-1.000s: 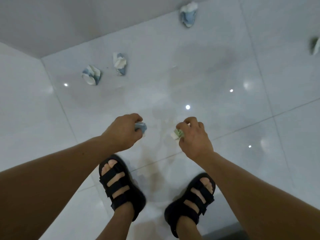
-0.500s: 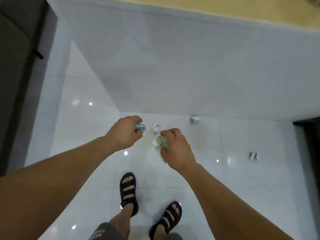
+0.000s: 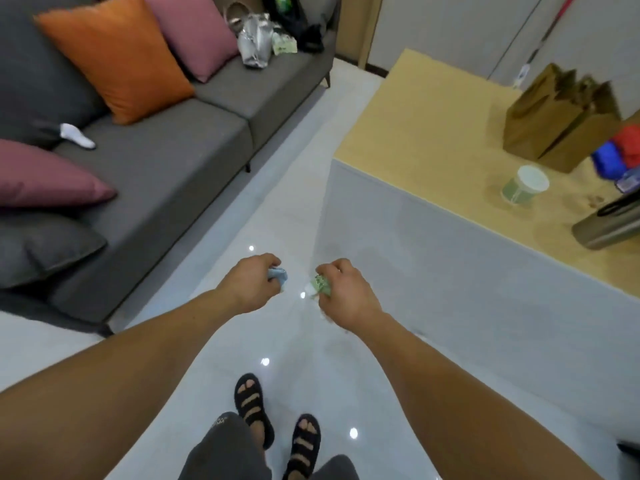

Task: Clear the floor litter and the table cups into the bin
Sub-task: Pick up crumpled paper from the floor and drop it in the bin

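At the far left sits a grey fabric sofa [image 3: 166, 174] with a plump orange cushion [image 3: 114, 57], soft goods that are no part of our job. Over the glossy white tiled floor [image 3: 277, 209] our left hand [image 3: 251, 287] is curled tight round a crumpled blue scrap [image 3: 280, 274], which looks like thin, crushed paper. Just beside it, but not touching, our right hand [image 3: 348, 292] pinches a crumpled green-and-white scrap [image 3: 320, 285], also balled up and light.

So the floor litter we can see is in our hands, and no more shows on the tiles in this view. The bin is not in view, so we cannot tell which way it lies.

To the right stands the table [image 3: 426, 133], with a smooth pale-yellow top and flat white sides. On it, far and to the right of both hands and higher than they are, stands an upright green paper cup [image 3: 523, 187], round and white at the top, its long axis vertical. Our right hand is the nearer one. We judge that both hands must be emptied before it can be taken.

Behind the cup stands a stiff brown paper bag [image 3: 557, 119], and nearer us, at the right edge, lies a brushed-steel flask [image 3: 609, 230] on its side.
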{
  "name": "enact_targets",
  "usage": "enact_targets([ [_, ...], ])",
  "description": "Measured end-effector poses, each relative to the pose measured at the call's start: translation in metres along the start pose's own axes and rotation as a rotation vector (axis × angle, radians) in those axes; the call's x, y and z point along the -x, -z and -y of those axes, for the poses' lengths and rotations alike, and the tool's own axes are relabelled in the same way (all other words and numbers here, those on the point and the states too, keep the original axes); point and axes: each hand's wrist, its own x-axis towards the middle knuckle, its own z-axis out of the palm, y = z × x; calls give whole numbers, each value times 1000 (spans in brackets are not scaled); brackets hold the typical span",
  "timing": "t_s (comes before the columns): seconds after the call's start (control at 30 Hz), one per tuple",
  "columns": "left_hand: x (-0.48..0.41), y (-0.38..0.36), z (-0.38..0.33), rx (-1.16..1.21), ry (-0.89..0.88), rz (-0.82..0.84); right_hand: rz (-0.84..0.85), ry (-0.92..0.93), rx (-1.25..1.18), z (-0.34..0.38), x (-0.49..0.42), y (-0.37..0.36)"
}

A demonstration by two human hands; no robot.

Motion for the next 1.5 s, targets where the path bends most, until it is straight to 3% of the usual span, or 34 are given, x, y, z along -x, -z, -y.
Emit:
enact_targets([
  [0.27,111,95,96,136,229,-237,75,324,126,151,-11,-9],
  [0.63,312,208,325,294,601,-620,185,817,260,467,-3,-121],
  [1.2,532,244,578,588,1096,-1015,463,1443,513,818,55,-344],
  [1.5,633,280,667,643,1373,-1149,629,1734,525,995,101,-444],
])
